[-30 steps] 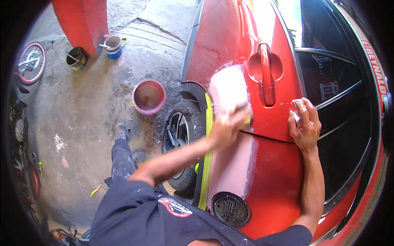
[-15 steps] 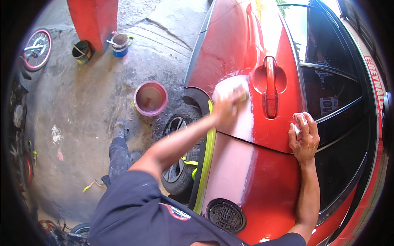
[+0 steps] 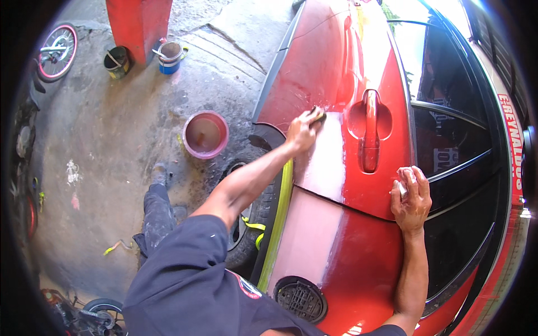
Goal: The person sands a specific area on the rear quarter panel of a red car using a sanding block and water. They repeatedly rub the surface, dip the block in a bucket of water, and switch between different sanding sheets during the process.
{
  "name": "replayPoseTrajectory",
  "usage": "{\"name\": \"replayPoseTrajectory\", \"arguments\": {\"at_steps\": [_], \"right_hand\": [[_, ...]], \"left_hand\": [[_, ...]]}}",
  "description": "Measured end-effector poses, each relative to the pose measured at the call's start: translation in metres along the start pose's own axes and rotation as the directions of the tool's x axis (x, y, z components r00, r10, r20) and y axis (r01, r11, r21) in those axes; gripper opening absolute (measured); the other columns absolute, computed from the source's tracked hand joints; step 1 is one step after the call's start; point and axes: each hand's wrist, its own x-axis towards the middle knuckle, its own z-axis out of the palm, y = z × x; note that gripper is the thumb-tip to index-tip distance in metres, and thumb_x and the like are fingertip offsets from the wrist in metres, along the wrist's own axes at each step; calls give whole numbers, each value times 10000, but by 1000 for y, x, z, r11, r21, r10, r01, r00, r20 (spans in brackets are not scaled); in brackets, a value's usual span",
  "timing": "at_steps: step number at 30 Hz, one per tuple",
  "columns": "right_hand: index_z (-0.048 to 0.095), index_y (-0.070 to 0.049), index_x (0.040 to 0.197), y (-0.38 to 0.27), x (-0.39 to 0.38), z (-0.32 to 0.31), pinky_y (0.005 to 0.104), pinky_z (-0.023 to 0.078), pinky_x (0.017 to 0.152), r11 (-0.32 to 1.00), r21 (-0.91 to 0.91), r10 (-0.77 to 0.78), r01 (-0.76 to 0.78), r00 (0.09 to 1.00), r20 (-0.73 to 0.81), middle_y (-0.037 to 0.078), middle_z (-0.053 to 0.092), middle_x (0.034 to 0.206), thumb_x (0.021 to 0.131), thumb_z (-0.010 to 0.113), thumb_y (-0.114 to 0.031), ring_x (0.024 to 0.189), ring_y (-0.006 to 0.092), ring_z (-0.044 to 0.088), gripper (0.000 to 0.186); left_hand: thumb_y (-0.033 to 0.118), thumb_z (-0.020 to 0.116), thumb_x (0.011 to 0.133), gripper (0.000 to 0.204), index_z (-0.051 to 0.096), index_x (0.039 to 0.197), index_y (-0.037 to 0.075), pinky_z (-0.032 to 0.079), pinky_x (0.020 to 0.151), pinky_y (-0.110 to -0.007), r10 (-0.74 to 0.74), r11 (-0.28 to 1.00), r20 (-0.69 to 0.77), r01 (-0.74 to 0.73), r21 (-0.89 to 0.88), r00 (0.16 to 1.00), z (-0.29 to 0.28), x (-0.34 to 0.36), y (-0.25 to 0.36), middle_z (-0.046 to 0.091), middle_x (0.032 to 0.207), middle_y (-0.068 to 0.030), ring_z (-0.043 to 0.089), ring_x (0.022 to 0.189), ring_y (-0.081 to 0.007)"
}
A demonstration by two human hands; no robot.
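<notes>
My left hand (image 3: 301, 134) is shut on a small dark block (image 3: 319, 118), pressed on the upper-left part of a pale pink patch (image 3: 330, 151) on the red car door (image 3: 302, 73). A second pale patch (image 3: 306, 235) continues below the door seam, beside a yellow-green strip along the black wheel arch trim. My right hand (image 3: 412, 199) has its fingers curled round a whitish wad (image 3: 403, 189) against the door, just below and right of the door handle (image 3: 371, 131), by the window edge.
A pink bucket (image 3: 205, 134) of murky liquid stands beside the wheel. A dark bucket (image 3: 116, 63) and a blue pail (image 3: 170, 58) stand by a red pillar (image 3: 137, 25). Bicycle parts (image 3: 58, 52) lie along the left side. My leg (image 3: 154, 215) is beside the car.
My left hand has moved up the patch, away from the seam, to its upper-left edge. My right hand holds about the same place on the door. The whole view has shifted slightly.
</notes>
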Motion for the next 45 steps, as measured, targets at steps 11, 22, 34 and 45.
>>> {"name": "replayPoseTrajectory", "arguments": {"at_steps": [11,22,34,45], "right_hand": [[676,-12,1193,-1,3,2,445,591,911,1000,-15,-10,10,1000,-6,200,661,1223,853,729,-34,1095,368,679,345],[672,16,1209,-1,3,4,438,614,906,1000,8,18,-18,1000,11,225,635,1251,859,718,-8,1123,346,676,354],[672,-7,1210,4,-12,7,445,599,922,996,28,83,-83,997,7,200,655,1224,848,719,2,1121,365,670,365],[673,-22,1206,3,-15,6,457,572,943,997,-38,67,-66,997,30,166,686,1169,840,740,-36,1133,360,660,372]], "left_hand": [[201,633,973,394,661,1349,87,479,1086,-414,-281,960,8,281,-15,960,-12,-22,4,632,1377,-206,618,1272,-356],[269,641,966,438,652,1388,150,520,980,-469,-464,884,-40,465,39,885,0,-18,-17,691,1246,-231,651,1165,-373],[306,704,931,519,632,1416,136,506,1034,-411,-453,889,4,451,83,892,8,-64,-2,698,1185,-270,664,1156,-385],[248,706,917,467,673,1370,142,492,1037,-470,-328,943,14,327,62,945,6,-104,3,653,1267,-274,591,1239,-441]]}}
